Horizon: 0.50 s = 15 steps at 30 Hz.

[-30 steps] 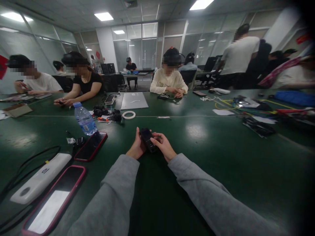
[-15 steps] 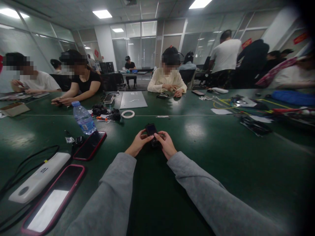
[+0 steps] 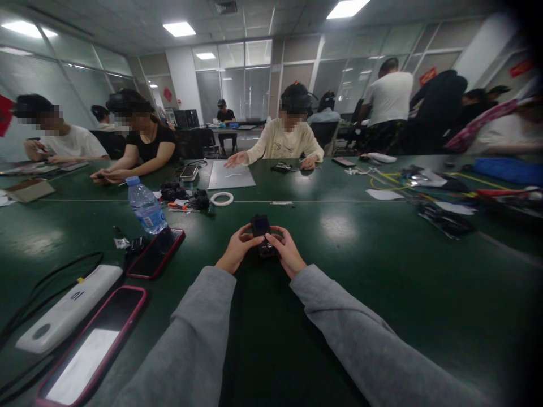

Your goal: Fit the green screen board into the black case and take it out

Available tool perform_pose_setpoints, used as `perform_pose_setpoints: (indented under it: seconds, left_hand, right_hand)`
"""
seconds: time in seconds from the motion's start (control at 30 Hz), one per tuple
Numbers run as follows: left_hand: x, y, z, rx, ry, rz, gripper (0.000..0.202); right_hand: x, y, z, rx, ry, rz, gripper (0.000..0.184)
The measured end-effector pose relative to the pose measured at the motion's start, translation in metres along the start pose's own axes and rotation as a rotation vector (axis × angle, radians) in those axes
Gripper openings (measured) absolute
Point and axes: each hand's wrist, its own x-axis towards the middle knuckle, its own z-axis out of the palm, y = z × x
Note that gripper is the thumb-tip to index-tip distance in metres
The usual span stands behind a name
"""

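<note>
A small black handheld device (image 3: 261, 225) with a dark screen at its top and keys below is held between my two hands, just above or on the green table; I cannot tell which. My left hand (image 3: 236, 249) grips its left side, the thumb over the front near the keys. On the right edge, my right hand (image 3: 290, 252) has its fingers wrapped round, with the thumb pressed on the key area below the screen. The device's back and my lower fingers are hidden.
Left of me lie two red-cased phones (image 3: 156, 254) (image 3: 95, 345), a white power bank (image 3: 70, 308) with black cables, and a water bottle (image 3: 146, 206). Ahead are a tape roll (image 3: 222, 194) and a silver laptop-like panel (image 3: 231, 180). Co-workers sit opposite; loose cables (image 3: 396, 180) lie right.
My hands hold the device in nearly the same place. The co-worker opposite has stretched one hand out over the silver panel. The view has tilted slightly.
</note>
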Motion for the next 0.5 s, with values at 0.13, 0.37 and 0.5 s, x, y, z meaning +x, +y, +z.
perform_pose_setpoints:
  seconds: [0.13, 0.37, 0.5]
  left_hand:
    - [0.001, 0.001, 0.0, -0.04, 0.044, 0.003, 0.063]
    - [0.001, 0.005, 0.009, -0.162, 0.018, -0.084, 0.05]
    - [-0.003, 0.006, 0.016, -0.328, -0.079, -0.22, 0.067]
  right_hand:
    - [0.0, 0.002, 0.0, -0.07, -0.101, -0.063, 0.071]
    - [-0.004, 0.0, 0.002, -0.092, -0.17, -0.064, 0.074]
    - [-0.003, -0.001, 0.002, -0.082, -0.212, -0.071, 0.072]
